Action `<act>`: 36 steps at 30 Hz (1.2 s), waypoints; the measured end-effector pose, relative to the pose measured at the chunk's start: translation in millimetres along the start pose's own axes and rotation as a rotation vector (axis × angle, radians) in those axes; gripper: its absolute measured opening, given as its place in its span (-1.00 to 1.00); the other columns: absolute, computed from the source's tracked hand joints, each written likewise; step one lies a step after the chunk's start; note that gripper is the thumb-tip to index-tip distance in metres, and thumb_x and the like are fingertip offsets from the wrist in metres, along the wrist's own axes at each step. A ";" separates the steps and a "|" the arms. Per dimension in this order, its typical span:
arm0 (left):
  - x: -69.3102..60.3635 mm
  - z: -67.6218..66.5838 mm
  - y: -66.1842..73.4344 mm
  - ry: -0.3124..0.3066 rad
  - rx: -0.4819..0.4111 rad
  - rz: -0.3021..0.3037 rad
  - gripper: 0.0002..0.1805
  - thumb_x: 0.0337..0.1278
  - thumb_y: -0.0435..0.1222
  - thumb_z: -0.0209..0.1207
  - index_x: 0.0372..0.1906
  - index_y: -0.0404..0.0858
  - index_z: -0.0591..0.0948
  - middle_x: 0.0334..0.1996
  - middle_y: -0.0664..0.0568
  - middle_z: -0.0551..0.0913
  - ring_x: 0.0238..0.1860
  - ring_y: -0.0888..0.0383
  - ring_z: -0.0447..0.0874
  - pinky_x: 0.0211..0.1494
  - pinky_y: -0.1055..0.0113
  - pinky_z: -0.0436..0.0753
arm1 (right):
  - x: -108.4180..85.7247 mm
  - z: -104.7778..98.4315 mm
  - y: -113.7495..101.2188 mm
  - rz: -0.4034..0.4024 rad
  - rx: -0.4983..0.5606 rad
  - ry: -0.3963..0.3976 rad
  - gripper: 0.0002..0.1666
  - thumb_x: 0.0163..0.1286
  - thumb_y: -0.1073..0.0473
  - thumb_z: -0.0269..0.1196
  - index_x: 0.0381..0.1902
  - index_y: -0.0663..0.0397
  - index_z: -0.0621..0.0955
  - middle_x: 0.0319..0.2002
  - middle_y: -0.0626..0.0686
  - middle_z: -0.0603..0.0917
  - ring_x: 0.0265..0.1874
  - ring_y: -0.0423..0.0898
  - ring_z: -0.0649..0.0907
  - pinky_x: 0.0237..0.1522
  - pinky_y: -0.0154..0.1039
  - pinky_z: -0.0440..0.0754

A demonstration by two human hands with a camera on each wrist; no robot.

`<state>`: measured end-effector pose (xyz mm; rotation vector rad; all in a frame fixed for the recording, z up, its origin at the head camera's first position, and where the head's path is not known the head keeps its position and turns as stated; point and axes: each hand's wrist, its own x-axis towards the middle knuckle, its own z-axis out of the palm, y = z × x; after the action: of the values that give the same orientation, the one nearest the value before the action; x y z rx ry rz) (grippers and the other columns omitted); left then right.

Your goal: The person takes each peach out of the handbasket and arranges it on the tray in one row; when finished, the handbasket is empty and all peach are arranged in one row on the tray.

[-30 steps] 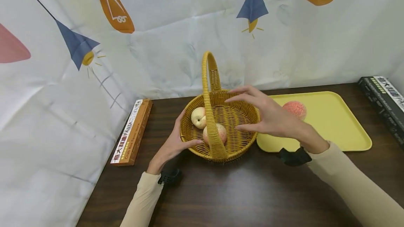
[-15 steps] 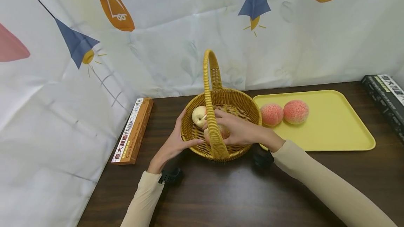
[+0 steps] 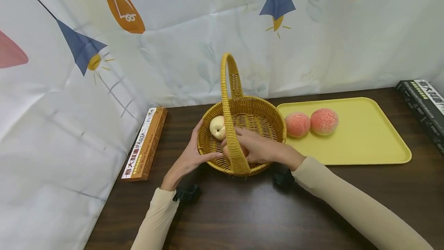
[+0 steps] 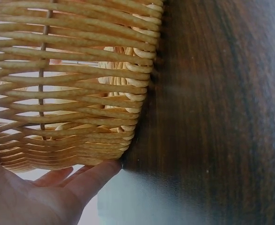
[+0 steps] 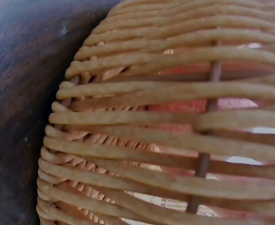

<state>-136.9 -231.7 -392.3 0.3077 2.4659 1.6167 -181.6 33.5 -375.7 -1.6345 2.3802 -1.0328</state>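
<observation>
A yellow wicker basket (image 3: 267, 113) with a tall arched handle stands on the dark table. My left hand (image 3: 187, 161) holds its left side, thumb over the rim and the other fingers against the outer wall; the left wrist view shows this hand (image 4: 48, 197) against the weave. Inside the basket, my right hand (image 3: 261, 147) grips a peach (image 3: 244, 150) that is mostly hidden by the handle and fingers. A paler peach (image 3: 217, 127) lies behind it at the left. In the right wrist view, the basket wall (image 5: 174, 140) hides the right hand.
A yellow tray (image 3: 367, 138) to the right of the basket bears two pink peaches, one at its left edge (image 3: 297, 124) and another beside it (image 3: 324, 121). An orange pasta box (image 3: 145, 144) lies at the left, a black box (image 3: 423, 111) at the far right. A printed cloth (image 3: 194, 49) hangs behind.
My right hand has moved left and down from above the basket's right side, fingers spread, to close round the front peach inside. The left hand has stayed on the basket.
</observation>
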 end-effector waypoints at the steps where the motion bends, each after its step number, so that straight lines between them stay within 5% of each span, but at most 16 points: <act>1: -0.3 -0.2 0.1 0.001 0.001 -0.001 0.37 0.07 -0.04 0.57 0.71 0.13 -0.24 0.67 -0.03 -0.11 0.55 -0.10 0.22 0.49 -0.13 0.30 | 0.0 -0.2 -0.7 0.008 -0.002 0.002 -0.42 0.17 0.19 0.63 0.14 0.09 0.69 0.17 0.06 0.60 0.21 0.01 0.56 0.28 -0.01 0.54; 7: -0.1 -1.3 0.5 -0.012 -0.004 -0.002 0.37 0.11 -0.06 0.55 0.71 0.13 -0.27 0.67 -0.02 -0.13 0.54 -0.11 0.23 0.47 -0.12 0.34 | -4.6 -11.0 -3.9 0.169 -0.019 0.008 -0.41 0.14 0.19 0.61 0.13 0.08 0.67 0.02 0.06 0.60 -0.03 -0.04 0.57 0.06 -0.09 0.58; 14: 2.2 -1.1 -0.9 -0.018 -0.017 0.008 0.39 0.11 -0.11 0.56 0.71 0.08 -0.30 0.67 -0.06 -0.15 0.55 -0.13 0.21 0.47 -0.12 0.35 | -16.3 -28.3 0.7 0.309 -0.033 -0.027 -0.29 0.19 0.03 0.58 0.25 0.12 0.61 0.14 0.14 0.62 0.17 0.12 0.57 0.22 0.12 0.52; 24: 2.9 -1.0 -1.2 -0.014 -0.037 0.023 0.40 0.10 -0.14 0.57 0.71 0.04 -0.29 0.67 -0.04 -0.11 0.55 -0.09 0.21 0.49 -0.10 0.32 | -17.4 -27.9 11.2 0.245 -0.044 0.087 -0.58 0.44 0.19 0.39 0.22 0.16 0.68 0.11 0.18 0.61 0.12 0.11 0.58 0.13 0.10 0.55; 36: 3.8 -1.3 -4.4 -0.018 -0.034 0.031 0.39 0.11 -0.15 0.56 0.72 -0.01 -0.29 0.67 -0.06 -0.10 0.57 -0.10 0.17 0.50 -0.12 0.30 | -10.3 -26.9 18.2 0.269 -0.053 0.062 -0.33 0.11 0.23 0.63 0.20 0.16 0.67 0.12 0.20 0.60 0.13 0.14 0.60 0.18 0.09 0.59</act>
<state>-141.2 -233.6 -396.0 0.3552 2.4294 1.6588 -202.9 59.0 -368.3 -1.2653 2.5962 -0.9910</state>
